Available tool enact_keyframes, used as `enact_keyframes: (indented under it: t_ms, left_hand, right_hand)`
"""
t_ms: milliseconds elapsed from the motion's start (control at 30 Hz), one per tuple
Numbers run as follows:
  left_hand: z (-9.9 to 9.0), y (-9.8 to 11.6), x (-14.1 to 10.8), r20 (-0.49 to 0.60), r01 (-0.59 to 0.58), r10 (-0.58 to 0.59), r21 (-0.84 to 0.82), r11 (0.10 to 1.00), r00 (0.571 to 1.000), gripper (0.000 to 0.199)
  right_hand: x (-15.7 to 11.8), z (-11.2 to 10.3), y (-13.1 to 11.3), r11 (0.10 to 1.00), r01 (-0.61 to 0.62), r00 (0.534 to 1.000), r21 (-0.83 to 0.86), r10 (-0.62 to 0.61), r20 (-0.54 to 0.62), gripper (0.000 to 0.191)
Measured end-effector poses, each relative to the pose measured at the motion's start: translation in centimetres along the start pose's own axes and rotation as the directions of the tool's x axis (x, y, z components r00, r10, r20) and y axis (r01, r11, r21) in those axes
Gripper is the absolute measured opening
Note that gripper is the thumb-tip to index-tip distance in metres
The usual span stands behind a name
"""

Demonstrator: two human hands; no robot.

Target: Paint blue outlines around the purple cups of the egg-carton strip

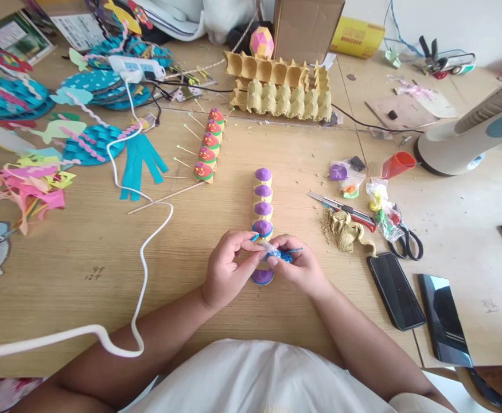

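Observation:
Above a strip of egg carton cups [263, 208] with purple tops, both my hands meet on a lump of blue modelling clay [284, 256] in clear plastic wrap. My left hand [232, 267] pinches the wrap, and a bit of blue shows by its fingertips. Fingers of my right hand [299, 268] are closed around the clay, with a thin blue strand sticking out past them. Blue edging runs along the lower rim of the two purple cups nearest my hands. My hands hide part of the strip between those cups.
A finished-looking red and green carton caterpillar [207, 146] stands back left, near a white cable [143, 252]. On the right lie a utility knife [341, 211], carton scraps [346, 230], scissors [407, 241] and two phones [396, 291]. Egg cartons [287, 98] sit at the back.

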State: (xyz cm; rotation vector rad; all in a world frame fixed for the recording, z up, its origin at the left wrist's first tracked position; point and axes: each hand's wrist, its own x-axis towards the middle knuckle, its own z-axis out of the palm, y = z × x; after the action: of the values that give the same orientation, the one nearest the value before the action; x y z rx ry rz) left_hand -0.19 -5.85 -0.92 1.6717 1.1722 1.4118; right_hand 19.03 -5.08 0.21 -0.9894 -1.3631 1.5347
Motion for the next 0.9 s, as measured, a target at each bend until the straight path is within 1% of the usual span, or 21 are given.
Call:
enact_keyframes:
  t_ms: [133,200,300,400,467,533,667,800,900]
  left_hand:
    - [0.05,0.14,0.41,-0.023,0.038,-0.040,-0.085,0.996,0.999,0.051]
    - [0.08,0.22,0.54,-0.003,0.048,-0.049,-0.109,0.993,0.999,0.056]
    - [0.17,0.25,0.56,0.065,0.035,-0.026,-0.139,0.990,0.998,0.049]
    - [0.28,0.23,0.46,0.060,0.003,0.005,-0.138,0.990,0.998,0.044]
    - [0.34,0.28,0.40,0.056,0.004,0.005,-0.152,0.988,0.998,0.043]
    - [0.39,0.38,0.39,0.065,0.034,-0.023,-0.180,0.983,0.998,0.041]
    - [0.48,0.62,0.40,0.079,0.135,-0.119,-0.239,0.962,0.990,0.039]
    - [0.53,0.82,0.37,0.101,0.204,-0.182,-0.298,0.932,0.978,0.040]
    - [0.56,0.92,0.30,0.118,0.237,-0.209,-0.336,0.912,0.971,0.038]
  right_hand:
    - [-0.08,0.03,0.21,0.999,0.013,0.998,0.049,-0.010,-0.055,0.034]
    - [-0.11,-0.03,0.17,0.999,0.024,0.997,0.041,-0.021,-0.080,0.036]
    - [-0.08,-0.17,-0.01,0.998,0.055,0.994,-0.005,-0.055,-0.090,0.035]
    - [0.00,-0.33,-0.18,0.991,0.109,0.991,-0.078,-0.115,-0.073,0.031]
    - [0.05,-0.42,-0.22,0.985,0.129,0.988,-0.118,-0.137,-0.067,0.027]
    - [0.10,-0.48,-0.18,0.981,0.128,0.986,-0.142,-0.142,-0.092,0.023]
    - [0.19,-0.54,-0.04,0.976,0.139,0.974,-0.167,-0.165,-0.158,0.020]
    - [0.24,-0.57,-0.21,0.961,0.183,0.966,-0.206,-0.215,-0.145,0.020]
    - [0.29,-0.52,-0.61,0.935,0.219,0.960,-0.279,-0.258,-0.111,0.019]
